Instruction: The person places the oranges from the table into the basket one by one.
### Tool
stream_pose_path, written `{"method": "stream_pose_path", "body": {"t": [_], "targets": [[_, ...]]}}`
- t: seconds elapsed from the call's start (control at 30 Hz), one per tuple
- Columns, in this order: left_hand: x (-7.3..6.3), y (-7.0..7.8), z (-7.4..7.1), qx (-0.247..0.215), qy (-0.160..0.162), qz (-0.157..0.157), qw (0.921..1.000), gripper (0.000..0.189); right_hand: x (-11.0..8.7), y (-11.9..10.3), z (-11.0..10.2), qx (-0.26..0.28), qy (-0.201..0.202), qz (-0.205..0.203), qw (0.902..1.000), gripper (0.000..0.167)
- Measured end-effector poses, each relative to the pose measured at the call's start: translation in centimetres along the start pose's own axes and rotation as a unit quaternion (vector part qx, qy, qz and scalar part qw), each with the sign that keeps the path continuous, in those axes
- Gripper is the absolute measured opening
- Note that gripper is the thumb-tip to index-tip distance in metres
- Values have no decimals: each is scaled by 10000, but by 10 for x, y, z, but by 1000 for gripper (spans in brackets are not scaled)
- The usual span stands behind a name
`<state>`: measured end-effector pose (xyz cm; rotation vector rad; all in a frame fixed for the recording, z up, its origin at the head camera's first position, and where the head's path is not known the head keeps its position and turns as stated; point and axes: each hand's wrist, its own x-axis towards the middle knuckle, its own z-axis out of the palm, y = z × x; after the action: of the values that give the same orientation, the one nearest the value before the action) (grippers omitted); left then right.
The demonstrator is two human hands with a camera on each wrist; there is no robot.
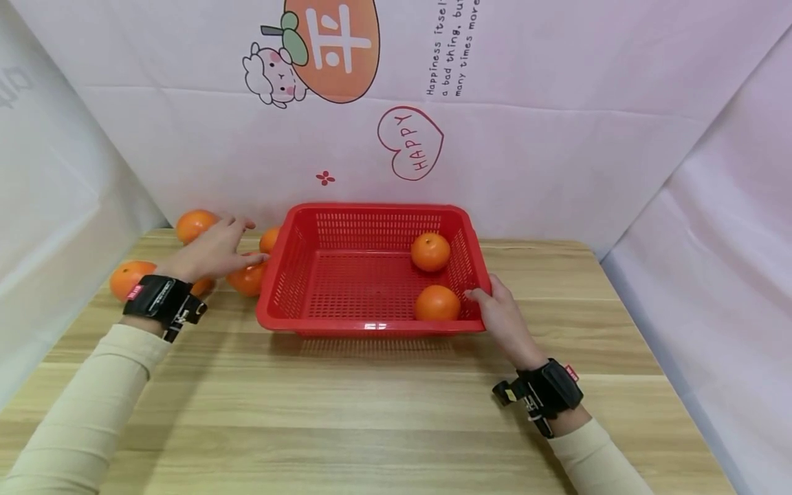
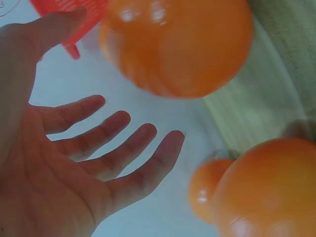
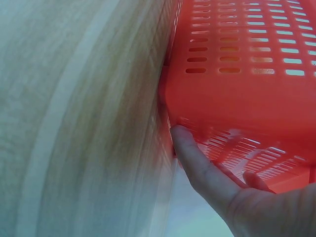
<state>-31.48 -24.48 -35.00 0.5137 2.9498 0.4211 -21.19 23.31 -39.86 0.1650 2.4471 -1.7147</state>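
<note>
A red plastic basket (image 1: 377, 324) with slotted walls stands on the table near the back. Two oranges, one farther back (image 1: 430, 251) and one nearer (image 1: 437, 304), lie at its right end. My right hand (image 1: 509, 322) grips the basket's right rim, thumb inside and fingers against the outer wall (image 3: 237, 98). Over the loose oranges to the left, my left hand (image 1: 213, 251) has its fingers spread and holds nothing. Closest to its thumb is an orange (image 1: 246, 280) beside the basket; in the left wrist view that orange (image 2: 177, 44) appears apart from the fingers.
More oranges lie at the left: one at the back (image 1: 194, 225), one by the left wrist (image 1: 128, 278), one partly hidden under the hand (image 1: 203, 286) and one behind the basket's left side (image 1: 269, 239). A printed white cloth (image 1: 532, 165) hangs behind the wooden table (image 1: 346, 412).
</note>
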Motion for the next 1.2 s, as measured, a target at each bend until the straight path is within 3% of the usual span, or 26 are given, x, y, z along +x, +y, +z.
{"method": "stream_pose_path", "body": {"t": [0.37, 0.6, 0.77, 0.93, 1.2], "targets": [[11, -7, 21, -210, -206, -94, 9995, 70, -1, -1, 1, 70, 4, -16, 10000, 50], [14, -7, 30, -506, -57, 99, 9987, 19, -1, -3, 2, 61, 17, 4, 10000, 52], [12, -7, 35, -615, -239, -179, 9977, 22, -1, -3, 2, 90, -43, 48, 9999, 53], [11, -8, 38, -749, -402, -435, 9954, 57, -1, -4, 2, 109, -45, 57, 9999, 54], [7, -9, 41, -851, -365, -506, 9944, 33, -3, -3, 1, 68, -18, 37, 10000, 54]]}}
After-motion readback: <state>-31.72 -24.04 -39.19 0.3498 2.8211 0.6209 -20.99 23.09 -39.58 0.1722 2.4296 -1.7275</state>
